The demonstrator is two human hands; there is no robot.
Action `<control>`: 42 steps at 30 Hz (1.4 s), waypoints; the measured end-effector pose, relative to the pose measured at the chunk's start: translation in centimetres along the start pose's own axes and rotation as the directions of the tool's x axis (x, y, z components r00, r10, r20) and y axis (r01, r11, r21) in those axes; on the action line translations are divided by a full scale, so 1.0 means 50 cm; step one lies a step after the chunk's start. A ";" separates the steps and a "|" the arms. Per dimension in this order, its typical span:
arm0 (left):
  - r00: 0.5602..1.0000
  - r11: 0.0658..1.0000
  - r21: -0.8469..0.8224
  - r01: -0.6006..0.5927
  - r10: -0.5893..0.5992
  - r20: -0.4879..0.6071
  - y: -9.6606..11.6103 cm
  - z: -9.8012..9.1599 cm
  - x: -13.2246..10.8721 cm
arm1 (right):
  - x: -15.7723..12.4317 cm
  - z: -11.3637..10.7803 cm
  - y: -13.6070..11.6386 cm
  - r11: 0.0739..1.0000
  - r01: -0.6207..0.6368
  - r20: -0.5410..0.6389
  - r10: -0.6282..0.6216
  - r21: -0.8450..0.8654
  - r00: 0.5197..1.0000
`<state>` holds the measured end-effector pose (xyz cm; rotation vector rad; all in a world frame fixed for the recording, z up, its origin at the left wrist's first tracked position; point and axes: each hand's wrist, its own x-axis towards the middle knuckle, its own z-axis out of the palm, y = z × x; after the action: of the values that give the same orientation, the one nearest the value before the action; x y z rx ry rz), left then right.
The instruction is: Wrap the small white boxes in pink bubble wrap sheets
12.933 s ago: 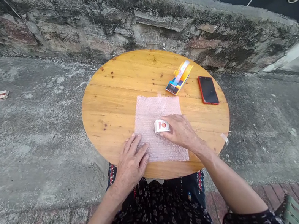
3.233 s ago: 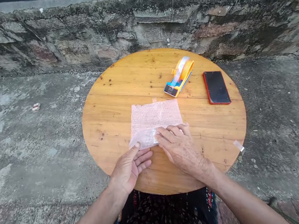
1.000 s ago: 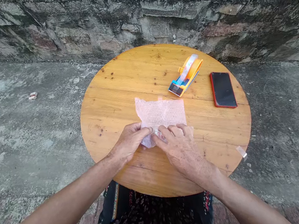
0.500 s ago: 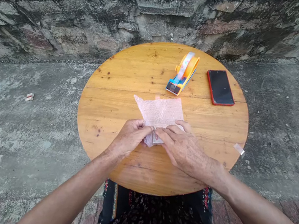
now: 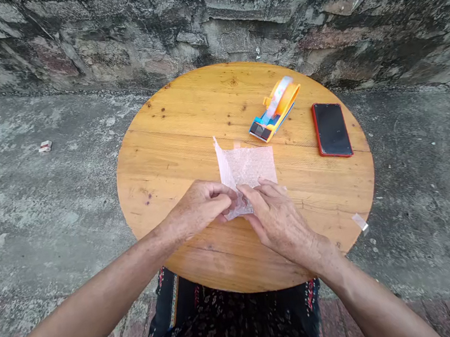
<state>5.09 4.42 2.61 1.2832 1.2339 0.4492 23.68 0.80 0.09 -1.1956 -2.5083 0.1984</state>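
Note:
A sheet of pinkish bubble wrap (image 5: 250, 164) lies on the round wooden table in front of me, its left side folded inward. Under that fold, near the front edge, is a small flat object, mostly hidden by the wrap and my fingers. My left hand (image 5: 209, 203) pinches the folded left edge of the wrap, fingers curled. From the right, my right hand (image 5: 274, 212) presses over the wrap and the object, its fingers bent and laid across them.
A yellow and blue tape dispenser (image 5: 276, 110) stands behind the wrap to the right. Near the right rim lies a phone (image 5: 332, 129) in a red case. A strip of clear tape (image 5: 360, 222) hangs on the rim of the wooden table (image 5: 156, 175). Behind is a stone wall (image 5: 166, 33).
My left hand has drawn the wrap's left edge to the right, over the small object, which is now covered. My right hand has barely shifted.

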 end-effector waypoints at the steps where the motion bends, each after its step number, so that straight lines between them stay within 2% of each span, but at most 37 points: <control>1: 1.000 0.999 0.046 -0.012 0.013 -0.006 -0.003 0.000 -0.001 | -0.001 0.001 -0.001 1.000 -0.017 -0.011 0.017 0.014 1.000; 4: 0.993 0.970 0.223 -0.099 0.110 -0.039 -0.014 0.007 -0.001 | -0.003 0.001 -0.001 0.996 -0.058 -0.011 0.059 0.074 0.998; 8: 0.954 0.864 0.438 -0.248 0.297 -0.044 -0.022 0.025 -0.006 | -0.006 -0.006 0.004 0.977 -0.100 0.012 0.099 0.191 0.995; 11: 0.930 0.772 0.581 -0.259 0.361 -0.065 -0.022 0.037 -0.012 | -0.007 -0.011 0.008 0.964 -0.120 0.061 0.109 0.237 0.992; 14: 0.912 0.712 0.656 -0.250 0.401 -0.087 -0.027 0.045 -0.015 | -0.009 -0.008 0.008 0.967 -0.107 0.059 0.096 0.232 0.994; 17: 0.877 0.681 0.663 -0.311 0.475 -0.077 -0.045 0.047 -0.015 | -0.010 -0.002 0.004 0.982 -0.073 0.033 0.068 0.176 0.997; 19: 0.815 0.651 0.647 -0.398 0.574 -0.076 -0.064 0.046 -0.017 | -0.012 0.000 0.001 0.989 -0.059 0.031 0.056 0.133 0.998; 23: 0.586 0.466 0.692 -0.551 0.806 -0.077 -0.107 0.038 -0.024 | -0.014 -0.003 -0.002 0.995 -0.049 0.034 0.047 0.081 0.998; 25: 0.513 0.375 0.716 -0.589 0.858 -0.028 -0.125 0.033 -0.025 | -0.013 -0.004 -0.003 0.998 -0.042 0.041 0.040 0.056 0.998; 30: 0.424 0.236 0.690 -0.684 0.899 0.113 -0.147 0.028 -0.010 | -0.008 -0.004 -0.008 0.999 -0.046 0.063 0.044 0.021 0.997; 32: 0.416 0.210 0.688 -0.695 0.898 0.146 -0.148 0.027 -0.003 | -0.014 -0.011 -0.009 0.999 -0.033 0.044 0.031 0.040 0.999; 34: 0.421 0.199 0.696 -0.690 0.892 0.162 -0.149 0.026 0.001 | -0.029 -0.026 -0.004 0.993 -0.073 -0.047 0.078 0.091 0.996; 36: 0.422 0.189 0.706 -0.683 0.890 0.170 -0.149 0.024 0.002 | -0.054 -0.043 0.006 0.952 -0.235 -0.174 0.269 0.195 0.947; 37: 0.420 0.182 0.710 -0.680 0.891 0.173 -0.149 0.023 0.002 | -0.069 -0.051 0.012 0.899 -0.342 -0.199 0.401 0.274 0.894; 38: 0.416 0.177 0.713 -0.678 0.892 0.174 -0.150 0.023 0.003 | -0.084 -0.057 0.019 0.818 -0.448 -0.164 0.528 0.359 0.833; 40: 0.407 0.170 0.716 -0.677 0.897 0.172 -0.151 0.023 0.004 | -0.108 -0.062 0.030 0.630 -0.612 0.048 0.677 0.478 0.734; 42: 0.392 0.159 0.715 -0.681 0.904 0.172 -0.151 0.025 0.006 | -0.120 -0.058 0.038 0.481 -0.714 0.259 0.706 0.508 0.660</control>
<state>3.57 1.75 -4.40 2.7032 0.8072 1.0614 29.60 -2.73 0.72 -1.8461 -1.5535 1.0957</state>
